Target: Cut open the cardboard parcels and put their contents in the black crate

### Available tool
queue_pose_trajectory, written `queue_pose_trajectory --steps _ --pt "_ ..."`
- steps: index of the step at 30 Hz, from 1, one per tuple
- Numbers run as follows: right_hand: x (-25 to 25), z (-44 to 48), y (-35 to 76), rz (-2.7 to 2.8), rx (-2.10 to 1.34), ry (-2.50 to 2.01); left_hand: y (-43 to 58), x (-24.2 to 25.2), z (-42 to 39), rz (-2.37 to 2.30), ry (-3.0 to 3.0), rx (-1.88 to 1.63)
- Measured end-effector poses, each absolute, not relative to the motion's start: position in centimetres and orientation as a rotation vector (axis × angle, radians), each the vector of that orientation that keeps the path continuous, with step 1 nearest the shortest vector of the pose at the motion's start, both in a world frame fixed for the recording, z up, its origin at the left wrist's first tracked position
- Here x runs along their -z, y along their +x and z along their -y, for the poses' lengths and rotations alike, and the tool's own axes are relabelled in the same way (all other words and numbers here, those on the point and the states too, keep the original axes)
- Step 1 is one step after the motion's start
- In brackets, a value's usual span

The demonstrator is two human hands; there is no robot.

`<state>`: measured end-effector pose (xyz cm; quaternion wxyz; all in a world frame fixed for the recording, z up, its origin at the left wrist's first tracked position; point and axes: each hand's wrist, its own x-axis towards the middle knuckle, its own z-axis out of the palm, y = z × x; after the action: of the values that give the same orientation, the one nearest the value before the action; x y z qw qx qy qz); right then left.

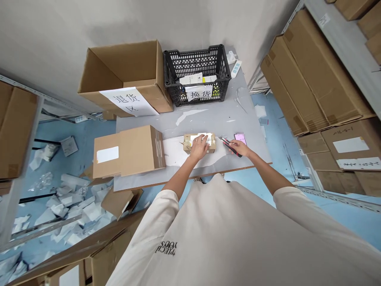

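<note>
A small cardboard box (212, 149) with white labels on top lies near the front of the grey table (214, 117). My left hand (200, 147) holds it from above, fingers bent over its upper face. To the right, my right hand (241, 148) is closed around a black and red utility knife (231, 147). The blade points left toward the box, a short way from its right end. Under the box lies a white sheet (175, 153). Just beyond my right hand is a phone with a pink screen (240, 138).
A closed carton (127, 151) sits on the left. Behind stand an open carton (125, 85) and a black crate (198, 79) holding papers, both with paper signs. A power strip (236, 69) lies back right. Shelves with cartons (315, 75) flank the table; torn packaging (77, 202) covers the left floor.
</note>
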<state>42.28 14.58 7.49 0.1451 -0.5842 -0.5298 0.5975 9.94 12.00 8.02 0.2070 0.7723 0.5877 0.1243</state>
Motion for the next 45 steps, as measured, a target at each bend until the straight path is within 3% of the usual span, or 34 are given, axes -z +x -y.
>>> queue_pose_trajectory --steps 17,28,37,45 --pt "-9.8 -13.4 41.0 2.365 -0.971 -1.532 10.1 -7.2 -15.5 -1.769 1.953 0.016" --pt "-8.5 -13.3 40.0 2.345 -0.928 -1.525 10.6 -6.1 -12.9 -1.806 2.072 -0.321" --pt "-6.1 -11.7 39.6 2.315 -0.752 -1.516 10.7 -6.1 -12.2 -1.848 2.050 -0.320" --pt "-5.5 -11.9 39.9 2.283 -0.803 -1.478 10.7 -5.9 -12.2 -1.881 2.058 -0.277"
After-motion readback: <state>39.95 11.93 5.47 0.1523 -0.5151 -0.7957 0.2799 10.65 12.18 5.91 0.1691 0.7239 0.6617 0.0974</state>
